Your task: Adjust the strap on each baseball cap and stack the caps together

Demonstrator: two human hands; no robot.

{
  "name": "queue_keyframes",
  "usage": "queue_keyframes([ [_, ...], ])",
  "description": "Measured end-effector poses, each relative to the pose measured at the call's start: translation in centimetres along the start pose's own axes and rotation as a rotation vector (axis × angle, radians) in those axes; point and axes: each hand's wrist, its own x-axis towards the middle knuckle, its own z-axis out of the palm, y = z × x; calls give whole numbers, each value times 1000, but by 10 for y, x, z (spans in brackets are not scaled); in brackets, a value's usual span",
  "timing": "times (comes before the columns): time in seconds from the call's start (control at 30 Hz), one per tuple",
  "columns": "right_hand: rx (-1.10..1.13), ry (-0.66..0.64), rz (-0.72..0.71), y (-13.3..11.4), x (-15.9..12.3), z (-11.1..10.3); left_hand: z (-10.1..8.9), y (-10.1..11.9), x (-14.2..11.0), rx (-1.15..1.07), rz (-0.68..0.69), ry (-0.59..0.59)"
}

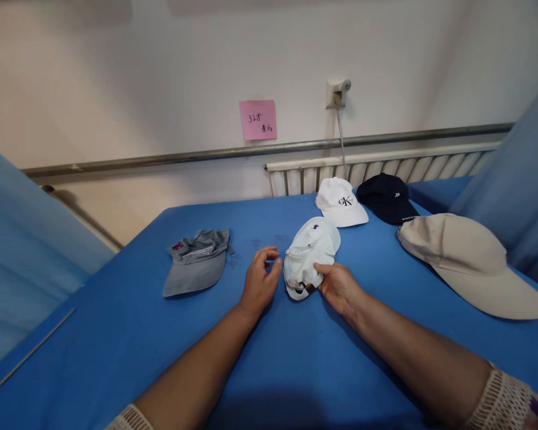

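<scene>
A white baseball cap (pixel 308 254) with a small dark emblem is gripped at its right rear side by my right hand (pixel 339 288), thumb on top of the fabric. Its brim points away from me, and the back strap with a metal buckle faces me. My left hand (pixel 260 282) is just left of this cap, apart from it, fingers curved and parted with nothing in them. Farther left lies a grey cap (pixel 198 263), its crown partly collapsed. Behind the held cap sits another white cap (pixel 341 202) with black letters.
A dark navy cap (pixel 385 197) and a large beige cap (pixel 464 251) lie to the right on the blue-covered table (pixel 116 334). A thin stick (pixel 36 347) rests near the left edge. Behind are a radiator (pixel 385 168), a metal rail (pixel 197 156) and a plugged-in cable (pixel 341 137).
</scene>
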Motion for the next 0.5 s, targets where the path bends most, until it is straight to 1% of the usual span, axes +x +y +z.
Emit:
queue_keyframes([
  [0.1, -44, 13, -32, 2, -2, 0, 8, -10, 5, 6, -67, -83],
  [0.2, -92, 24, -73, 0, -6, 2, 19, -18, 13, 41, -54, -140],
  [0.33, -167, 9, -122, -3, -11, 7, 29, -25, 25, -18, -69, -194],
  [0.4, -211, -9, -125, -4, -11, 9, 30, -25, 28, -27, -93, -176],
  [0.5, -243, -6, -117, -5, -9, 8, 25, -16, 29, -14, -92, -83],
])
